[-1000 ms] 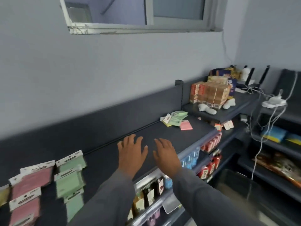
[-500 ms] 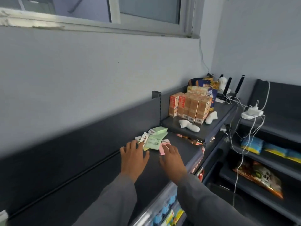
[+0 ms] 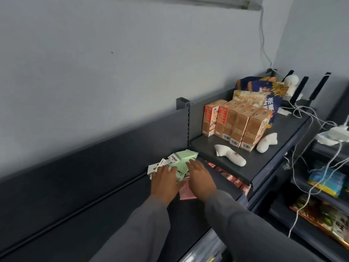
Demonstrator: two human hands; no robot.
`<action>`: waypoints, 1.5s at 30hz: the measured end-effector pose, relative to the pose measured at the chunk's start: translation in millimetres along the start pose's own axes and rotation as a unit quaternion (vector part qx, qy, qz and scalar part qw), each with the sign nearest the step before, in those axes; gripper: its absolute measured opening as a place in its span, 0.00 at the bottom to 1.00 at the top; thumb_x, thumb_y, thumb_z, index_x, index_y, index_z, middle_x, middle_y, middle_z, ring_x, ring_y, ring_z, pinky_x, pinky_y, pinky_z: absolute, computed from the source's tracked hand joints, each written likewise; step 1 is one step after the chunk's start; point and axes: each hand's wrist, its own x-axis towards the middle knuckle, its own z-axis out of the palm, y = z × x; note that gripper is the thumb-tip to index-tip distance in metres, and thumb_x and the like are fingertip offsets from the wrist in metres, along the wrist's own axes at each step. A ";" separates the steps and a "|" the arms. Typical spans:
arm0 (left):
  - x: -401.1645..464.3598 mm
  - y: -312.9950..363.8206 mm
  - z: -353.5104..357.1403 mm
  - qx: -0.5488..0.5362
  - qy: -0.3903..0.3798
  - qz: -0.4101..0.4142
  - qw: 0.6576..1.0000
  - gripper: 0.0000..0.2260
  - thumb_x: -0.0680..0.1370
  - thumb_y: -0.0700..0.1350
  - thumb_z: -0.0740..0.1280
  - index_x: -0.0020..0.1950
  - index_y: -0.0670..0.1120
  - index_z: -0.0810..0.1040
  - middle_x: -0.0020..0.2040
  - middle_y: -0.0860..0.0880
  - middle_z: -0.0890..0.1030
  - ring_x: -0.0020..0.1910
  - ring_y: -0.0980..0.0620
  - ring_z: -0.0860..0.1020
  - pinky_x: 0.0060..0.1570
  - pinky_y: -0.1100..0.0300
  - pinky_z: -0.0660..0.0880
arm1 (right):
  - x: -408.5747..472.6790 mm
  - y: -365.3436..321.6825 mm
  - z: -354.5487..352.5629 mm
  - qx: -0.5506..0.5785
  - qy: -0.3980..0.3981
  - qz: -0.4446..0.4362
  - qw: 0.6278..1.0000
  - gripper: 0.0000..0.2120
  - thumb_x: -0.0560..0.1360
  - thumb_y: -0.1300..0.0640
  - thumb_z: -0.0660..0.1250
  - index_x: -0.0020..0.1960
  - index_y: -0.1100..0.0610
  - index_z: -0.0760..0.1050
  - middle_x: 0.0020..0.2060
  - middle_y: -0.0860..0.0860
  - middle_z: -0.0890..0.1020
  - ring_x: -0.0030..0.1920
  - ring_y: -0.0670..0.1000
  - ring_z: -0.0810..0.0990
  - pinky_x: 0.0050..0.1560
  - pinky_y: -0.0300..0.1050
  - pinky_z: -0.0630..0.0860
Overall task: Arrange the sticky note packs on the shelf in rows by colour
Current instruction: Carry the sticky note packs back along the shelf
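Left hand (image 3: 164,181): it had reached the heap and lay flat on it, fingers straight, gripping nothing.
Right hand (image 3: 200,178): also arrived, fingers straight, resting over the pink pack (image 3: 186,193) beside the green ones.
Packs (image 3: 182,157): a mixed loose heap on the shelf (image 3: 94,214), against the divider (image 3: 187,118).
Change: half a second before, the hands were just short of the heap.
Meaning: probably gathering comes next; sorting here was not yet done.

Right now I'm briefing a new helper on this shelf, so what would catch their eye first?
Both hands, left hand and right hand, lie flat on a loose heap of green sticky note packs at the far end of the dark shelf, with a pink pack beneath. Just right, on a raised shelf, stands a row of orange cartons.
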 end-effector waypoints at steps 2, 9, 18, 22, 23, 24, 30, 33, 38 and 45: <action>9.3 4.4 1.9 0.005 -0.040 -0.022 0.999 0.27 0.76 0.64 0.65 0.71 0.52 0.71 0.69 0.47 0.74 0.67 0.44 0.72 0.63 0.47 0.70 | 16.6 6.8 4.1 -0.005 -0.009 -0.022 1.000 0.30 0.71 0.67 0.64 0.74 0.59 0.68 0.72 0.57 0.72 0.74 0.60 0.67 0.72 0.54 0.67; 17.0 1.0 -5.9 0.053 -0.049 -0.022 0.997 0.26 0.77 0.46 0.66 0.75 0.50 0.65 0.67 0.44 0.74 0.62 0.42 0.76 0.55 0.49 0.75 | 28.7 16.1 8.2 0.030 0.021 -0.072 0.997 0.09 0.77 0.57 0.63 0.54 0.53 0.79 0.48 0.53 0.82 0.53 0.56 0.79 0.48 0.50 0.77; -20.9 -38.4 -53.4 -0.286 0.220 -0.155 0.920 0.06 0.77 0.43 0.70 0.52 0.50 0.77 0.44 0.49 0.82 0.42 0.50 0.80 0.40 0.55 0.77 | 28.6 -51.1 -28.5 0.364 0.155 0.024 0.918 0.09 0.75 0.56 0.71 0.45 0.54 0.70 0.37 0.49 0.76 0.38 0.51 0.76 0.38 0.50 0.74; -56.5 -70.4 -72.1 -0.481 0.275 -0.220 0.803 0.13 0.71 0.34 0.74 0.45 0.47 0.71 0.41 0.48 0.80 0.38 0.53 0.77 0.36 0.60 0.74 | 14.4 -113.0 -39.3 0.612 0.089 0.049 0.784 0.17 0.73 0.68 0.65 0.56 0.51 0.68 0.45 0.49 0.79 0.43 0.50 0.82 0.38 0.60 0.83; -70.1 -83.8 -74.3 -0.508 0.280 -0.230 0.781 0.14 0.72 0.32 0.72 0.46 0.47 0.71 0.43 0.47 0.81 0.40 0.52 0.79 0.37 0.59 0.75 | 9.4 -128.8 -40.5 0.670 0.058 0.057 0.738 0.22 0.74 0.72 0.63 0.61 0.51 0.68 0.49 0.48 0.80 0.46 0.50 0.83 0.40 0.60 0.84; -84.3 -98.1 -76.1 -0.535 0.283 -0.238 0.759 0.15 0.73 0.30 0.71 0.50 0.47 0.72 0.47 0.47 0.83 0.43 0.51 0.81 0.39 0.58 0.77 | 4.6 -142.4 -41.4 0.706 0.029 0.066 0.705 0.25 0.75 0.74 0.61 0.64 0.51 0.68 0.51 0.47 0.80 0.48 0.50 0.84 0.41 0.59 0.85; -197.1 -192.5 -92.9 -0.562 0.328 -0.247 0.718 0.36 0.73 0.23 0.63 0.71 0.58 0.67 0.60 0.54 0.81 0.56 0.55 0.82 0.46 0.59 0.81 | -37.2 -241.1 -16.7 0.700 -0.072 0.048 0.708 0.06 0.83 0.54 0.62 0.59 0.50 0.73 0.54 0.51 0.82 0.51 0.54 0.85 0.40 0.61 0.84; -264.2 -242.4 -104.8 -0.498 0.357 -0.243 0.752 0.41 0.71 0.23 0.60 0.75 0.59 0.66 0.65 0.53 0.79 0.61 0.54 0.80 0.57 0.60 0.78 | -70.1 -313.7 0.8 0.669 -0.042 0.062 0.739 0.05 0.82 0.51 0.62 0.55 0.50 0.76 0.49 0.52 0.82 0.47 0.54 0.85 0.33 0.59 0.84; -351.6 -308.6 -127.1 -0.305 0.378 -0.251 0.837 0.31 0.73 0.25 0.60 0.74 0.46 0.73 0.66 0.53 0.75 0.67 0.55 0.72 0.65 0.79 0.59 | -121.1 -439.4 37.6 0.514 0.013 -0.001 0.858 0.08 0.77 0.44 0.58 0.50 0.44 0.74 0.44 0.48 0.79 0.45 0.55 0.81 0.40 0.61 0.82; -422.4 -352.3 -139.5 -0.438 0.386 -0.244 0.774 0.20 0.82 0.35 0.62 0.73 0.48 0.74 0.69 0.56 0.76 0.68 0.62 0.73 0.69 0.66 0.68 | -206.9 -556.8 32.9 0.446 -0.019 -0.196 0.873 0.12 0.81 0.48 0.62 0.64 0.44 0.74 0.50 0.46 0.73 0.48 0.46 0.77 0.51 0.44 0.74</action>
